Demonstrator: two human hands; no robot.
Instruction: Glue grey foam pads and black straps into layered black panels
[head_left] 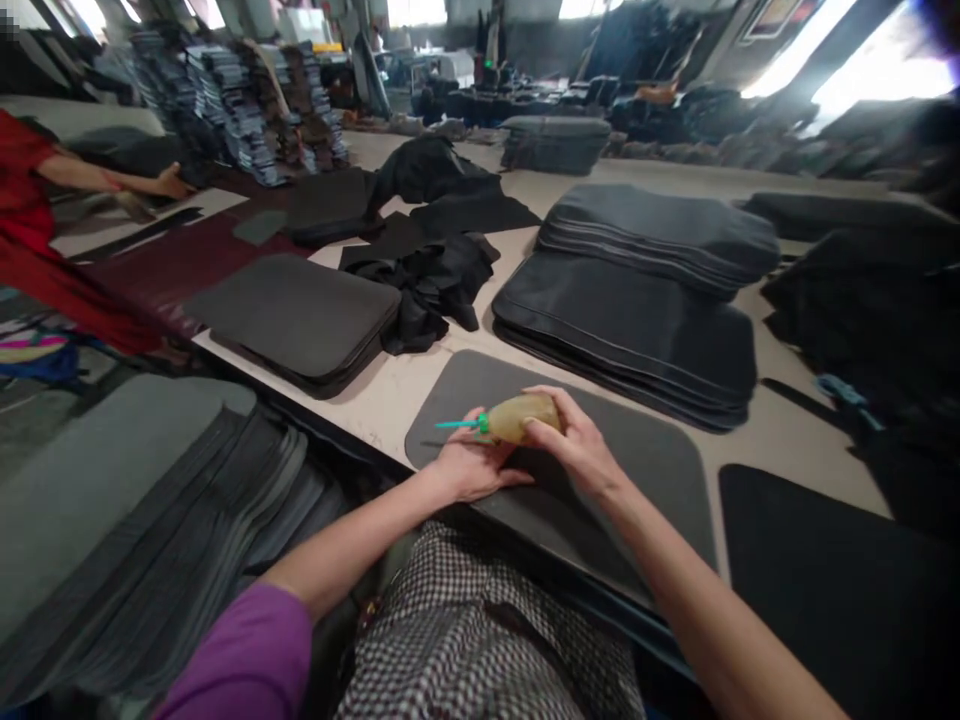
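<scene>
My right hand (574,440) is wrapped round a yellowish squeeze bottle (517,420) with a green cap and a long thin green nozzle. The bottle is tipped sideways, its nozzle pointing left above my left hand. Beneath lies a dark grey sheet with rounded corners (637,465) at the table's near edge. My left hand (476,468) rests low over this sheet, thumb stretched to the right and the other fingers partly hidden behind the bottle. I cannot tell whether the nozzle touches anything.
Stacks of dark panels stand left (300,310) and right (622,320) on the pale table (360,415), with crumpled black scraps (435,285) between them. Another black sheet (825,560) lies at right. Grey sheets (112,480) are piled lower left. A person in red (30,210) stands at far left.
</scene>
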